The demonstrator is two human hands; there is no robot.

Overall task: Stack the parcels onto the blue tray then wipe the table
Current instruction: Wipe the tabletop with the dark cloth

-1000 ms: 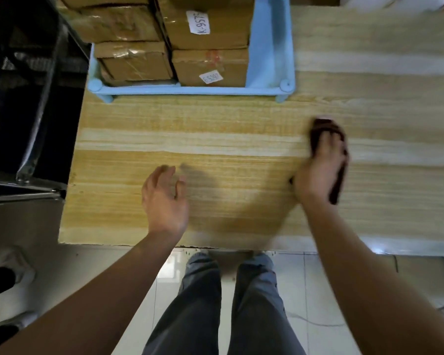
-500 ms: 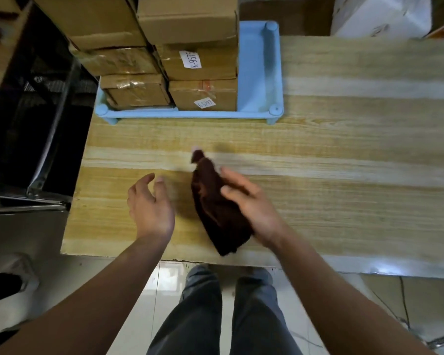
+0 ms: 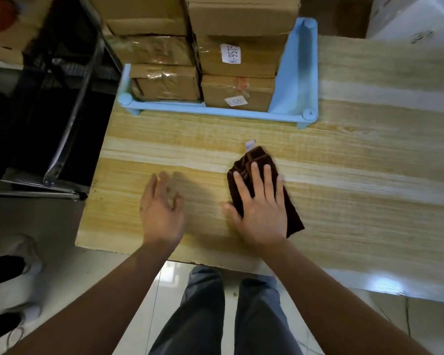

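Wood-grain table point(image 3: 369, 180), tiled floor point(image 3: 395, 319), right fingers point(image 3: 255, 175) flat on cloth point(image 3: 260, 157), left fingers point(image 3: 154, 190) spread

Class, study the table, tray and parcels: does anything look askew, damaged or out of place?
Nothing serious. The parcels stand stacked on the blue tray, crowded toward its left; wrinkled tape on some is the only blemish. The right hand presses the dark cloth flat on the table.

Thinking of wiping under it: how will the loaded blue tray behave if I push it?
Probably heavy: the blue tray carries stacks of parcels, several high. A quick shove might topple them, since the rim looks low. Its corner feet may catch on the wooden table rather than glide.
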